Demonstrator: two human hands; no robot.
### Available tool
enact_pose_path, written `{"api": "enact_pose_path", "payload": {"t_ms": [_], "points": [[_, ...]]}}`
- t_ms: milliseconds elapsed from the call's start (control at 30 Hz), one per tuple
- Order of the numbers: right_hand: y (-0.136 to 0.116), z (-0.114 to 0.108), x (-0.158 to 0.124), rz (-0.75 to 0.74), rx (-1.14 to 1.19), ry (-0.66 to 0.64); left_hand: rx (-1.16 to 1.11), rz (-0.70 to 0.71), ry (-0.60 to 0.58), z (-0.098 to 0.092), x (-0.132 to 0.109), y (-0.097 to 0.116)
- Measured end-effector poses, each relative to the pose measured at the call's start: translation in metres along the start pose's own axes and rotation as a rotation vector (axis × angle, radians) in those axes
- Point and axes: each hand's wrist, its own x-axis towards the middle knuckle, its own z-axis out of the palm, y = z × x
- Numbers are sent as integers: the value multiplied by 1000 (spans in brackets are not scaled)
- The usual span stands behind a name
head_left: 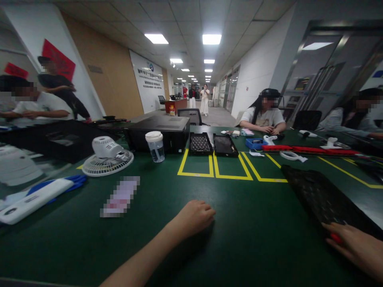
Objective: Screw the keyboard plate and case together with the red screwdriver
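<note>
My left hand [194,217] rests on the green table [239,231] with its fingers curled in. Nothing shows in it, though its palm side is hidden. At the lower right, my right hand [356,245] is closed around a small red object [336,238], mostly covered by the fingers, so its kind is unclear. That hand is at the near edge of a long black tray-like panel [314,187] with rows of small, blurred shapes on it. I cannot tell whether the hand touches the panel.
Yellow tape outlines [196,174] mark the table ahead, with two black trays [226,145] behind them. A lidded cup [155,147], a white fan [107,161], a pixelated flat item [121,197] and a white device [36,201] lie left. Across the table sits a person [265,115].
</note>
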Motion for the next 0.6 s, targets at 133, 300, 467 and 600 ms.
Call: {"api": "enact_pose_path", "payload": {"t_ms": [133, 300, 467, 600], "points": [[-81, -14, 16, -110, -41, -165, -1, -12, -10, -4, -1, 2], [-159, -24, 42, -235, -18, -219, -21, -39, -7, -8, -2, 3], [-219, -35, 67, -312, 22, -265, -46, -60, -8, -8, -4, 0], [-258, -40, 77, -340, 28, -285, -37, -69, 5, -5, -4, -5]]}}
